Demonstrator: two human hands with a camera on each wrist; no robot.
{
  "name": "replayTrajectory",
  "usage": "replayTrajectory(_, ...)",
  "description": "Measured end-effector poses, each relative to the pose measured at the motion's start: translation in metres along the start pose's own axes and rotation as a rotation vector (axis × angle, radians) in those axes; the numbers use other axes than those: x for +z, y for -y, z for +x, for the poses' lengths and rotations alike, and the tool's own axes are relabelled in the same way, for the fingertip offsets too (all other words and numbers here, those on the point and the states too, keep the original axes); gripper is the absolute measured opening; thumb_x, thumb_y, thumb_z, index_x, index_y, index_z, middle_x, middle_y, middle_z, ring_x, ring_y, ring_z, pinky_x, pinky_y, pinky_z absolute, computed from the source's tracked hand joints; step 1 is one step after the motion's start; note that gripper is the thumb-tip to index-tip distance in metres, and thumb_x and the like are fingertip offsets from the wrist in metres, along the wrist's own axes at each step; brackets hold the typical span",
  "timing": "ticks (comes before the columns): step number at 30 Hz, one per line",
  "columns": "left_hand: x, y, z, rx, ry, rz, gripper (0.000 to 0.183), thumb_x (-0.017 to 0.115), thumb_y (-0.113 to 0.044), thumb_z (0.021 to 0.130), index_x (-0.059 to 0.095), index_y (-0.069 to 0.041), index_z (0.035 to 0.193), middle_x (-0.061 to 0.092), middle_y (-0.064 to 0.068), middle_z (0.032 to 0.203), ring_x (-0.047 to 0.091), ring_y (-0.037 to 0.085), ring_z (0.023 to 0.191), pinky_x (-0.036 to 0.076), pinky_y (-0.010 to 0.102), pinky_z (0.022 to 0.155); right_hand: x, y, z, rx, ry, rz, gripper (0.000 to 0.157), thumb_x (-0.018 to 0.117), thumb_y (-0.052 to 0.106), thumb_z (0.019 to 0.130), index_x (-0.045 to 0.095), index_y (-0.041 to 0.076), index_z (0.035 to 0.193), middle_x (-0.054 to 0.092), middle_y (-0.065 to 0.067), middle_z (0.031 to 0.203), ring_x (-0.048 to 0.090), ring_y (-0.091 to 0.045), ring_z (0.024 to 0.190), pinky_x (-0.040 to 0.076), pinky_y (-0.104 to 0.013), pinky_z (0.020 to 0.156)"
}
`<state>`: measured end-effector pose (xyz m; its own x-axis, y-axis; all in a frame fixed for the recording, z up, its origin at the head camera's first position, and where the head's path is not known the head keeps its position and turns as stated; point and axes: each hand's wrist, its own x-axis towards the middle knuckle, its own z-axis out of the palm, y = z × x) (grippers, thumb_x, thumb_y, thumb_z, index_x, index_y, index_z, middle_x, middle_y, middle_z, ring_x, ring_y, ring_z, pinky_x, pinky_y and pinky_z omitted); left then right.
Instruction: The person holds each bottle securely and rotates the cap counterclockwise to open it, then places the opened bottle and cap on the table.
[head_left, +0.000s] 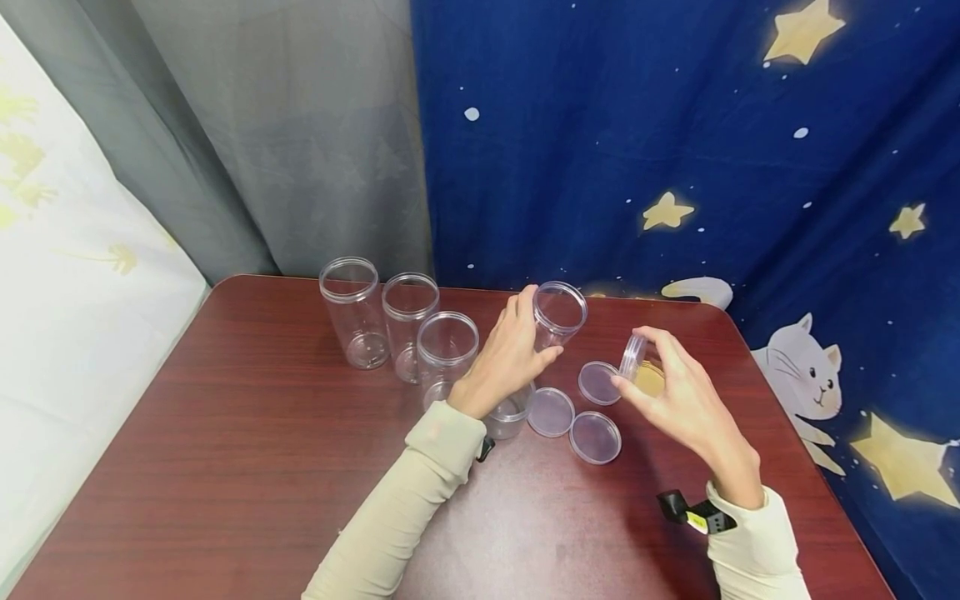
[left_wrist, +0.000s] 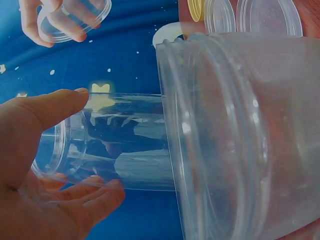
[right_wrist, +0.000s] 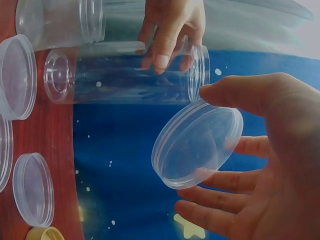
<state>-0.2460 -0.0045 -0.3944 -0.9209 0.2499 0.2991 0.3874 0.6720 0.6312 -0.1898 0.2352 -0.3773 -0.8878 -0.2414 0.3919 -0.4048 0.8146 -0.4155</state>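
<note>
My left hand (head_left: 510,346) holds a tall clear plastic jar (head_left: 561,312) near its rim, thumb on one side and fingers on the other. The jar stands upright at the back of the table, its mouth uncovered. To its right, my right hand (head_left: 686,396) pinches a round clear lid (right_wrist: 195,147) between thumb and fingers. The lid is raised and tilted, close to the jar's mouth in the right wrist view. Three more clear lids (head_left: 596,437) lie on the table between the hands. A gold-coloured lid (head_left: 650,379) shows behind the right hand's fingers.
Several uncovered clear jars (head_left: 349,312) stand in a slanting row on the left. The nearest jar (head_left: 508,417) is partly hidden by my left forearm. The reddish-brown table (head_left: 225,467) backs onto grey and blue starry curtains (head_left: 600,167).
</note>
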Motion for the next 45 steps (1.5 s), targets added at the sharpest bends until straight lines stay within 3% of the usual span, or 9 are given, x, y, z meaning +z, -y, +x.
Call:
replayTrajectory(7,0.002,0.0,0.001,-0.045,0.01,-0.024,0.092,0.081,-0.025,0.082,0.023,-0.003,0.151,0.043,0.021,0.142,0.051,0.034,0.127,0.047,0.046,0.104,-0.003,-0.007,-0.006,0.095,0.027,-0.012,0.066,0.081,0.029,0.08,0.047,0.011,0.133,0.063,-0.015,0.11,0.065,-0.034,0.094,0.049,-0.048,0.081)
replayTrajectory(13,0.004,0.0,0.0,-0.059,0.018,-0.032,0.092,0.08,-0.025,0.083,0.023,-0.003,0.151,0.042,0.021,0.143,0.052,0.034,0.127,0.046,0.045,0.105,-0.004,-0.013,-0.009,0.112,0.044,-0.045,0.066,0.08,0.034,0.081,0.046,0.012,0.133,0.061,-0.014,0.101,0.054,-0.027,0.083,0.041,-0.039,0.069)
replayTrajectory(22,0.005,0.003,0.0,-0.089,0.027,-0.036,0.092,0.08,-0.024,0.083,0.022,-0.003,0.151,0.042,0.021,0.142,0.056,0.035,0.122,0.048,0.045,0.103,0.002,-0.023,-0.015,0.097,0.075,-0.04,0.075,0.08,0.034,0.081,0.046,0.01,0.143,0.059,-0.016,0.125,0.056,-0.03,0.099,0.046,-0.046,0.078)
replayTrajectory(33,0.007,0.005,0.0,-0.093,0.031,-0.052,0.091,0.079,-0.024,0.084,0.021,-0.003,0.151,0.042,0.02,0.14,0.059,0.037,0.117,0.05,0.047,0.1,0.013,-0.037,-0.027,0.103,0.073,-0.037,0.065,0.082,0.036,0.079,0.053,0.01,0.131,0.063,-0.007,0.111,0.062,-0.024,0.087,0.052,-0.035,0.07)
replayTrajectory(45,0.007,0.006,0.0,-0.097,0.028,-0.064,0.091,0.078,-0.022,0.085,0.019,-0.001,0.152,0.042,0.022,0.141,0.059,0.038,0.116,0.049,0.047,0.101,0.022,-0.05,-0.038,0.118,0.105,0.021,0.069,0.083,0.033,0.079,0.052,0.007,0.135,0.064,-0.01,0.116,0.066,-0.026,0.085,0.055,-0.04,0.074)
